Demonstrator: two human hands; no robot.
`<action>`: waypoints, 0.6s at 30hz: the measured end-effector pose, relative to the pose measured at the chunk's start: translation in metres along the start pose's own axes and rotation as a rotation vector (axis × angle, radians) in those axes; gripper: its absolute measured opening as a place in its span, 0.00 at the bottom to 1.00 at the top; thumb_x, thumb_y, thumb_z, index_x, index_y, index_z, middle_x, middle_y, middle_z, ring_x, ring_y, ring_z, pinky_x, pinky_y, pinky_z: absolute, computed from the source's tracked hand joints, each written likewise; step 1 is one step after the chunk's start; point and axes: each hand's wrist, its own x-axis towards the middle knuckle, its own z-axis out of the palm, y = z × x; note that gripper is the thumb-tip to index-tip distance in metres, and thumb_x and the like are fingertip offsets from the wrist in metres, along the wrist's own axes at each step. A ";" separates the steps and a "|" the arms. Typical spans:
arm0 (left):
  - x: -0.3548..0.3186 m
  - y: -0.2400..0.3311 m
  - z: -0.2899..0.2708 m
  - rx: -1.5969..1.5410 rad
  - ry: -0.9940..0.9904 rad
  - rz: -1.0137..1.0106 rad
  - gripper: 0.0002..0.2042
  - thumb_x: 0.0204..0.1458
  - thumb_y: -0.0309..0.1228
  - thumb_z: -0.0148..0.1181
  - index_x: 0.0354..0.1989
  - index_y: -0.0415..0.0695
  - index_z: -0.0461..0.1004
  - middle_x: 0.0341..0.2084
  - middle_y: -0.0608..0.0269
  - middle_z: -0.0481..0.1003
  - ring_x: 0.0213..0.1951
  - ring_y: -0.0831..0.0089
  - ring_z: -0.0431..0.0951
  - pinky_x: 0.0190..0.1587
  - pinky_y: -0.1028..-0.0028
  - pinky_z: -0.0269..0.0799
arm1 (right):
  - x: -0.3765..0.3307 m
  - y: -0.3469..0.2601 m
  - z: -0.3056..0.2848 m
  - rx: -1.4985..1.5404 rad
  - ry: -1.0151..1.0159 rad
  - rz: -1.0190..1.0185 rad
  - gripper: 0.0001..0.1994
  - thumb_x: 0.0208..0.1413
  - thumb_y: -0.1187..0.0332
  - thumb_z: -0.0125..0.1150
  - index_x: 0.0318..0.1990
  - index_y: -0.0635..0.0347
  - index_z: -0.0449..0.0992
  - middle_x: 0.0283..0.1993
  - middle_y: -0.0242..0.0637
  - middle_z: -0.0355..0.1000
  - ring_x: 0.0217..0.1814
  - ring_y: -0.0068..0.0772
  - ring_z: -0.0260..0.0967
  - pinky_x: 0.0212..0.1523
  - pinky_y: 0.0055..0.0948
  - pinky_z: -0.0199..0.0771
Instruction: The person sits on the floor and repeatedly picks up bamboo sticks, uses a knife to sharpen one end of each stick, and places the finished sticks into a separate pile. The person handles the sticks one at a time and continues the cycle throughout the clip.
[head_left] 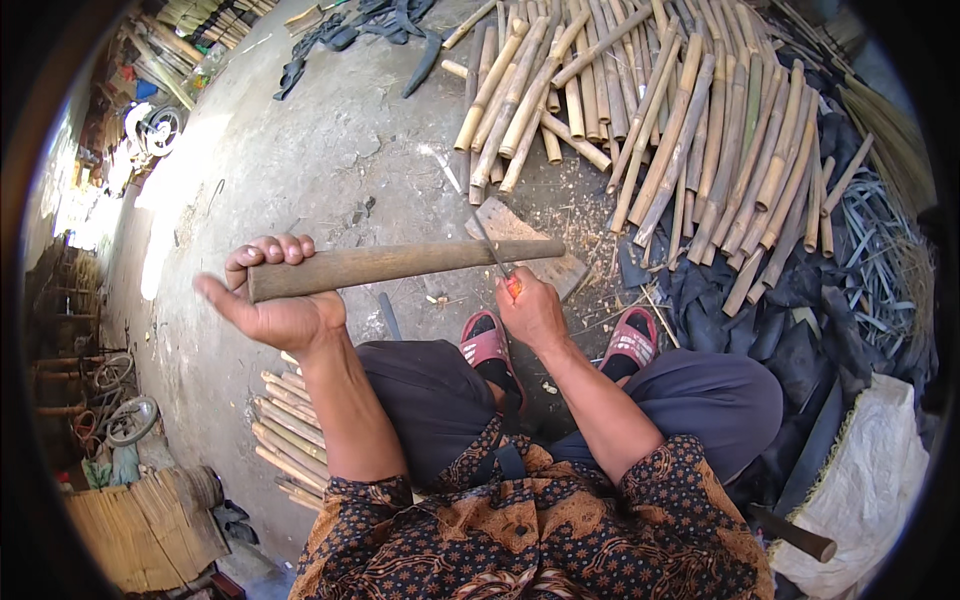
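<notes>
My left hand (285, 290) is closed around the thick left end of a brown bamboo pole (400, 264), its fingers curled over the far side and its thumb sticking out to the left. The pole lies across in front of me, narrowing to the right. In my right hand (536, 316) is a thin-bladed cutting tool (488, 238) with an orange-red handle. Its narrow dark blade crosses the pole near the right end; whether it is a saw or a knife I cannot tell. Under that end lies a flat wooden board (571, 276) on the floor.
A large heap of cut bamboo poles (690, 130) covers the far right. Dark sheets and blue-grey strips (885, 250) lie beside it, with a white sack (870, 470) nearer. Several more poles (292, 430) lie left of my knee. A flat blade (389, 316) rests on the floor.
</notes>
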 end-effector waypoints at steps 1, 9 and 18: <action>0.000 0.002 -0.001 0.025 -0.010 0.019 0.30 0.69 0.60 0.39 0.25 0.48 0.70 0.21 0.64 0.68 0.25 0.69 0.70 0.32 0.67 0.69 | 0.000 -0.001 0.002 -0.033 -0.106 0.018 0.13 0.61 0.59 0.62 0.38 0.62 0.76 0.29 0.60 0.76 0.37 0.68 0.77 0.36 0.55 0.76; -0.005 0.004 0.006 0.083 0.119 0.046 0.25 0.70 0.57 0.41 0.29 0.50 0.66 0.20 0.65 0.65 0.23 0.70 0.67 0.30 0.67 0.69 | 0.005 0.023 -0.003 -0.116 -0.078 0.188 0.15 0.63 0.57 0.58 0.38 0.63 0.78 0.33 0.60 0.78 0.39 0.65 0.78 0.37 0.53 0.77; 0.004 0.007 0.004 -0.024 0.014 -0.089 0.30 0.70 0.59 0.35 0.28 0.48 0.72 0.22 0.63 0.69 0.26 0.66 0.72 0.34 0.66 0.72 | 0.005 0.008 -0.003 0.051 -0.100 0.033 0.14 0.62 0.59 0.59 0.38 0.64 0.75 0.29 0.62 0.76 0.38 0.69 0.77 0.39 0.56 0.77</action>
